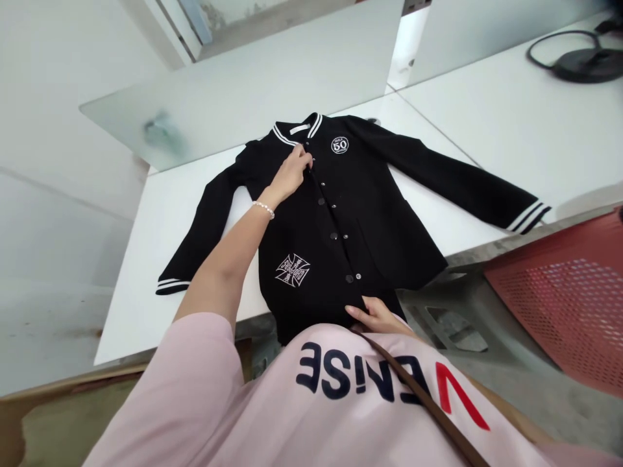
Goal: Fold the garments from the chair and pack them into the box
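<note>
A black jacket (370, 214) with white-striped collar and cuffs lies front up on a white table (160, 214), sleeves spread out. It has a round "50" patch on the chest and a cross patch near the hem. My left hand (292, 172) reaches to the top of the button row just below the collar, fingers pinched on the fabric edge. My right hand (374, 314) rests at the jacket's bottom hem near the lowest button, fingers closed on the cloth; part of it is hidden by my pink shirt.
A frosted glass divider (243, 97) stands behind the jacket. A second white table (511, 123) at the right holds a black round base with a cable (581, 61). A red mesh crate (564, 292) sits low at the right, beside grey floor.
</note>
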